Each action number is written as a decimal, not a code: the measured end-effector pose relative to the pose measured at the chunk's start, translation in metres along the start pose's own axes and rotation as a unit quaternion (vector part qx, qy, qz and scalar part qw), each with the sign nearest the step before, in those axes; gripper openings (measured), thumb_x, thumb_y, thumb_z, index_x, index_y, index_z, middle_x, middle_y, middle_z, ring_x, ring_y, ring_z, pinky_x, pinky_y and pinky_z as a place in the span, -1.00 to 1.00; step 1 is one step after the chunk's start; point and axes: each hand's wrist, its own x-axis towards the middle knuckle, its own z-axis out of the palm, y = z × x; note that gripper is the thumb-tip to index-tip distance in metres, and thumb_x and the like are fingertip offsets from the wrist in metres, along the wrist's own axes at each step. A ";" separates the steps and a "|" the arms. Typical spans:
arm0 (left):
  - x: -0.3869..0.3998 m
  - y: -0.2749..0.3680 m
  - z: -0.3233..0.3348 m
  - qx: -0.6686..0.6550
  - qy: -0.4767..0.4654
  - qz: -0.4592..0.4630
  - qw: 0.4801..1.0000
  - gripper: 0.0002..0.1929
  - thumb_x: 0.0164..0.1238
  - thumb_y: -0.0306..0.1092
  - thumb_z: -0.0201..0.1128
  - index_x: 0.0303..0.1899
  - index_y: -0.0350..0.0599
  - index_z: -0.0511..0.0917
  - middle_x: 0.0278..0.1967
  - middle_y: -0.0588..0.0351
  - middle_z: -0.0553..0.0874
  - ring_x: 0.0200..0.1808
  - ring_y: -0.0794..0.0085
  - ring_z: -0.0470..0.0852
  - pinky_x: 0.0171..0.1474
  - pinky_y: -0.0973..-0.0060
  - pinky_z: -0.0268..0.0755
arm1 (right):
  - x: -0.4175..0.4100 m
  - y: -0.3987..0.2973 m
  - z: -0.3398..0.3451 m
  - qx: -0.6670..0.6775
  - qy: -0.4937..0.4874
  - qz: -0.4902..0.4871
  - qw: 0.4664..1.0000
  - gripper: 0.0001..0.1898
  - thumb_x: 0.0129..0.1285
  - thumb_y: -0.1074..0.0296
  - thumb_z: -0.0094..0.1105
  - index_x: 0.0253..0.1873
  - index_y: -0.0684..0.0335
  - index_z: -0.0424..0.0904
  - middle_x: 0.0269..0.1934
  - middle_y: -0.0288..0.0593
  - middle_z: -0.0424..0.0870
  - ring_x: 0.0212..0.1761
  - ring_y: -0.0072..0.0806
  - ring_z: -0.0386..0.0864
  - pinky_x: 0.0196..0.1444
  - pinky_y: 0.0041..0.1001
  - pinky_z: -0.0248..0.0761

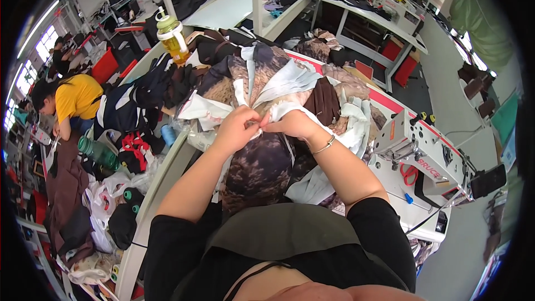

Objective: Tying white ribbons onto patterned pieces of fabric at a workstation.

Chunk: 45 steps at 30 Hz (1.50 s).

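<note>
My left hand (239,128) and my right hand (291,126) meet at the fingertips over a heap of brown and dark printed fabric (260,169). Both pinch a gathered bit of cloth between thumb and fingers; the exact edge in them is hidden. A band of white fabric (288,106) runs up against my right hand. White strips (288,81) spread out beyond the fingers, and another white piece (207,108) lies left of my left hand. Printed cloth also hangs towards my lap. A bracelet (324,145) circles my right wrist.
To the right stands a sewing machine (422,150) marked BRUCE, with red-handled scissors (408,174) beside it. A yellow-green drink bottle (172,37) is at the back left. Dark garments (133,100) and a blue thread cone (168,135) lie left. A person in yellow (78,96) works there.
</note>
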 end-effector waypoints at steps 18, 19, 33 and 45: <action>0.010 -0.022 -0.007 -0.156 0.028 -0.042 0.986 -0.92 0.33 -0.46 0.25 -0.24 -0.26 0.58 -0.41 0.29 0.50 -0.38 0.67 0.46 -0.31 0.64 0.34 | 0.025 0.022 0.027 -0.380 0.285 -0.293 0.830 -0.80 0.00 0.53 0.30 -0.29 0.23 0.45 -0.41 -0.08 0.53 -0.33 -0.12 0.56 -0.30 -0.26 0.45; 0.011 -0.020 -0.010 -0.110 0.039 -0.004 0.993 -0.93 0.31 -0.46 0.25 -0.28 -0.26 0.56 -0.41 0.25 0.51 -0.40 0.61 0.49 -0.32 0.62 0.34 | 0.026 0.021 0.027 -0.368 0.305 -0.329 0.815 -0.77 -0.02 0.56 0.31 -0.29 0.22 0.43 -0.41 -0.10 0.54 -0.33 -0.13 0.57 -0.30 -0.27 0.46; 0.006 -0.018 -0.045 0.329 -0.020 0.252 0.910 -0.89 0.06 -0.40 0.27 -0.39 -0.11 0.49 -0.37 0.15 0.50 -0.35 0.34 0.54 -0.32 0.43 0.44 | -0.009 0.027 0.039 -0.349 0.248 -0.283 0.858 -0.81 0.06 0.49 0.38 -0.34 0.21 0.47 -0.45 -0.12 0.53 -0.39 -0.17 0.54 -0.31 -0.32 0.42; 0.014 -0.003 -0.026 -0.028 -0.026 0.022 0.999 -0.85 0.32 -0.44 0.20 -0.15 -0.15 0.44 -0.43 0.14 0.55 -0.44 0.47 0.50 -0.34 0.50 0.38 | -0.020 0.033 0.033 -0.334 0.235 -0.271 0.872 -0.84 0.11 0.56 0.28 -0.29 0.25 0.45 -0.39 -0.07 0.49 -0.32 -0.10 0.51 -0.27 -0.28 0.39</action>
